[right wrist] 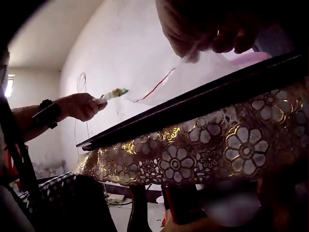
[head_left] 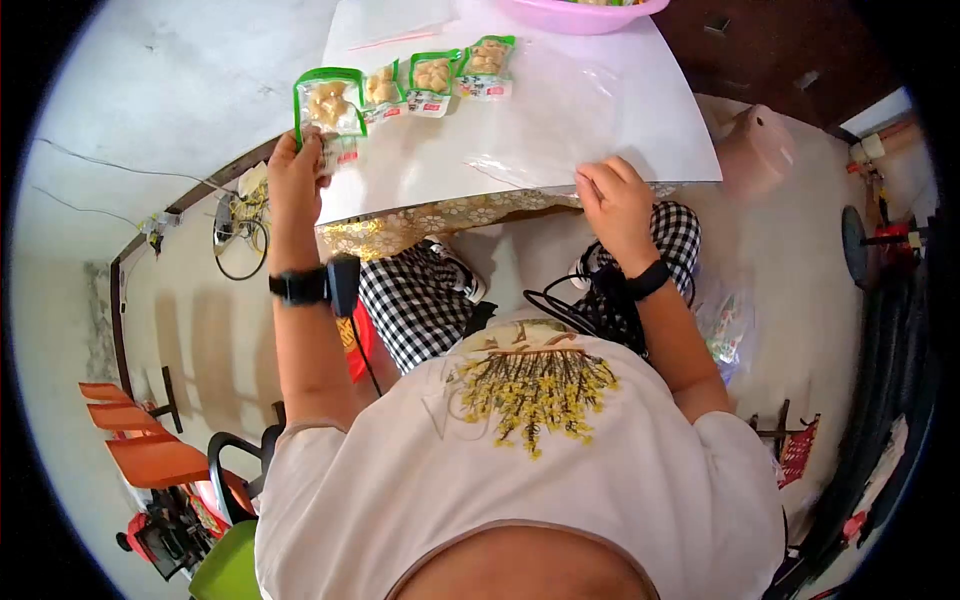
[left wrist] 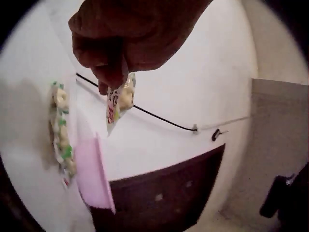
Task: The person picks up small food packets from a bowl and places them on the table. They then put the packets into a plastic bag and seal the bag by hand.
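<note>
My left hand [head_left: 297, 180] pinches the lower edge of a small clear snack packet [head_left: 332, 97] with a green border and pale, lumpy pieces inside. In the left wrist view this packet [left wrist: 120, 100] hangs below the fingers, raised above the table. Three similar packets, a first [head_left: 382, 88], a second [head_left: 432, 75] and a third [head_left: 488, 58], lie in a row to its right. At the table's near edge my right hand [head_left: 615, 205] pinches the edge of a clear plastic bag [head_left: 560, 110]. A red strip runs along the bag [right wrist: 154, 89] in the right wrist view.
A pink basin [head_left: 590, 18] stands at the white table's [head_left: 420, 175] far edge. Another clear bag [head_left: 385, 25] with a red line lies at the far left. A patterned gold cloth [head_left: 400, 228] hangs below the near edge. A pinkish container [head_left: 760, 150] stands off the right side.
</note>
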A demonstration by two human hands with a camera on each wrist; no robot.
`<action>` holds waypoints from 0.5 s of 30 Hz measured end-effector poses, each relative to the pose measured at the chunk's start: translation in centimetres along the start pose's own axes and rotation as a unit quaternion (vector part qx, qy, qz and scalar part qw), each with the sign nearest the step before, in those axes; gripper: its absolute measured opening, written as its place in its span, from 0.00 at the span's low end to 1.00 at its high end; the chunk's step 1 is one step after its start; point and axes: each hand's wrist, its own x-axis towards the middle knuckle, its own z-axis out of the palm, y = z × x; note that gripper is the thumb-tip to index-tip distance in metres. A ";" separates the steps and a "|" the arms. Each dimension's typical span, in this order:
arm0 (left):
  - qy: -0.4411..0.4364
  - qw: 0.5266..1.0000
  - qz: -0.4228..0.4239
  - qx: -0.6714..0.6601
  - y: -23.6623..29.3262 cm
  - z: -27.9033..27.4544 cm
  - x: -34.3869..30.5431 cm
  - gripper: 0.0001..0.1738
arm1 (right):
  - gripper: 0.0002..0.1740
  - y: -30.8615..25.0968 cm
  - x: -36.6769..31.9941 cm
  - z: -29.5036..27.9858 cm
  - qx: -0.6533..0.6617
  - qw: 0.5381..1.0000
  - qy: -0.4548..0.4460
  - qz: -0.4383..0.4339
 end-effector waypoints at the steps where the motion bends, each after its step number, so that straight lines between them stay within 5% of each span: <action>1: -0.054 0.998 -0.026 0.010 0.5 0.1 -1.5 0.06 | 0.02 -0.2 0.2 -0.1 -0.005 1.000 0.002 -0.004; 8: -0.295 0.922 -0.243 -0.066 0.7 6.8 -11.7 0.14 | 0.02 -0.7 0.8 -0.2 -0.017 1.000 -0.001 -0.022; 15: -0.285 0.897 -0.329 -0.085 0.0 11.1 -11.3 0.12 | 0.02 -1.3 1.0 -0.9 -0.012 1.000 -0.007 -0.009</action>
